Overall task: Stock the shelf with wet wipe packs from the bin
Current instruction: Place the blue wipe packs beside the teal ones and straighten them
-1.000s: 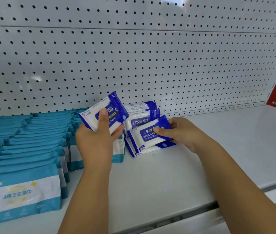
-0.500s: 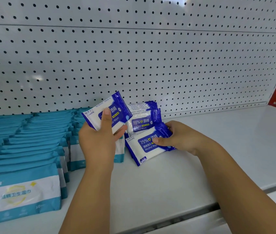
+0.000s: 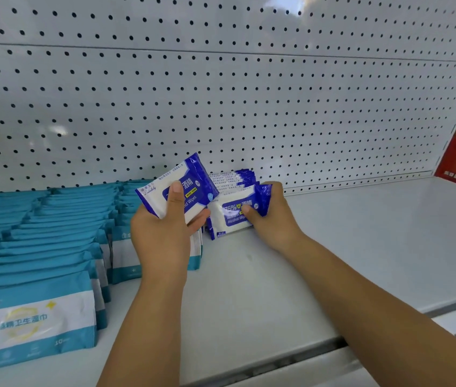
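Left hand [image 3: 162, 236] raised, thumb upright, gripping; right hand [image 3: 274, 219] lower, fingers apparently curled.

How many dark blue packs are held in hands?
2: raised pack in the left hand, lower pack in the right hand, before the row; either hand may hide more.

"75%" and "Alcohol Wipes" on blue-and-white pack [image 3: 229, 217] at centre, "Wipes" and "酒精" on raised pack [image 3: 194, 180] just left, "酒精卫生湿巾" and "10" on teal pack [image 3: 31, 322], lower left
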Demonstrator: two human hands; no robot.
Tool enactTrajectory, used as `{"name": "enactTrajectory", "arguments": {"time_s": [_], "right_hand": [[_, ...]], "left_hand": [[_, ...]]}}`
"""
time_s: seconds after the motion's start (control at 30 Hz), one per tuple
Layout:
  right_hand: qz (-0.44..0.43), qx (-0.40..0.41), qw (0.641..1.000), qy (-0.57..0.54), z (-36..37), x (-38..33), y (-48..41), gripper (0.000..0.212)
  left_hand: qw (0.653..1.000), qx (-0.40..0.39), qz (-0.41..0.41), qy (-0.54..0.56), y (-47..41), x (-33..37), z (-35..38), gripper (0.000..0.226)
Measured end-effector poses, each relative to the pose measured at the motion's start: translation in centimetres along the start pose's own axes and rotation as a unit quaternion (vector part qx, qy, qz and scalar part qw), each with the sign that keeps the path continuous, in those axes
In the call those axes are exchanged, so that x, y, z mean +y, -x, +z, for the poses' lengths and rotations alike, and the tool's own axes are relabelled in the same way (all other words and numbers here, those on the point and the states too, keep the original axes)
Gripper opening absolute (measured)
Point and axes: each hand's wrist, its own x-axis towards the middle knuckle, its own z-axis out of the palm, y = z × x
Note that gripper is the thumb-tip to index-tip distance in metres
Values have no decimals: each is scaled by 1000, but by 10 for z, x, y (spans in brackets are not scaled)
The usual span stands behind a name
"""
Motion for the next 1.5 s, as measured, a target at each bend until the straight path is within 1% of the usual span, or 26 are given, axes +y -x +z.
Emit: {"name": "enactTrajectory", "arguments": {"time_s": [0.07, 0.13, 0.2, 0.23, 0.3, 0.37, 0.43, 0.5, 0.57, 0.63, 0.7, 0.73, 0.77, 0.8, 0.9, 0.93, 1.0, 1.07, 1.1, 1.17, 1.2, 1.23, 1.3, 1.37, 1.4, 1.5], "right_hand": [[11, -20, 996, 91, 9, 2, 2, 61], [21, -22, 992, 122, 11, 0, 3, 78], [27, -22, 993, 114, 10, -1, 3, 87], [37, -25, 994, 103, 8, -1, 3, 90], [58, -24, 996, 59, 3, 1, 2, 99], [73, -21, 997, 5, 0, 6, -1, 103], [76, -28, 997, -18, -3, 8, -1, 94], [58, -25, 998, -6, -2, 9, -1, 73], [36, -8, 999, 4, 0, 8, 0, 61], [23, 25, 999, 22, 0, 7, 0, 63], [29, 48, 997, 53, -5, 7, -1, 75], [44, 54, 997, 45, -8, 4, -1, 81], [61, 59, 996, 19, -13, 1, 0, 84], [69, 67, 995, -16, -17, -1, 1, 80], [77, 87, 986, -122, -24, -12, 2, 52], [87, 73, 982, -151, -25, -19, 3, 46], [98, 6, 977, -187, -24, -27, 6, 47], [78, -67, 976, -193, -23, -32, 10, 41], [65, -100, 975, -187, -23, -31, 12, 42], [53, -155, 970, -179, -23, -29, 15, 56], [49, -167, 968, -181, -22, -27, 16, 56], [43, -166, 968, -185, -23, -25, 16, 49], [30, -149, 970, -188, -25, -23, 15, 34], [25, -122, 976, -178, -29, -19, 12, 27], [26, -108, 980, -167, -32, -16, 9, 27], [42, -97, 985, -139, -40, -7, 2, 24]], "left_hand": [[1000, -1, -1, -2, 0, 0, 0, 27], [1000, -3, -2, -3, 0, 0, 0, 29], [1000, -1, -3, -5, 0, 1, -1, 31], [1000, 0, -3, -4, -1, 1, -1, 28], [1000, 0, -1, -5, -2, 2, -2, 17], [1000, -2, -4, -7, -2, 2, -3, 15], [1000, -7, -10, -8, -2, 1, -3, 23], [1000, -15, -14, -11, -1, 0, -3, 34], [999, -29, -19, -12, 0, 0, -3, 38], [999, -44, -24, -21, 0, 0, -3, 33], [997, -57, -32, -37, 1, 0, -3, 27], [996, -61, -35, -45, 2, 0, -3, 26], [996, -64, -37, -54, 2, -1, -3, 28], [995, -68, -41, -60, 2, -1, -3, 31], [993, -87, -51, -65, 1, -2, -3, 39], [992, -94, -57, -63, 2, -2, -3, 40], [991, -107, -65, -54, 3, -2, -1, 37], [988, -123, -64, -63, 5, -2, 1, 35], [987, -134, -62, -71, 6, -2, 2, 36], [981, -162, -53, -93, 8, -2, 3, 36], [979, -169, -45, -104, 10, -3, 4, 35], [979, -166, -28, -116, 11, -4, 4, 34], [971, -122, 63, -196, 10, -9, 4, 33], [934, -62, 171, -306, 6, -11, 1, 31], [916, -37, 203, -345, 5, -11, -1, 31], [883, -3, 242, -403, -1, -11, -7, 35]]}}
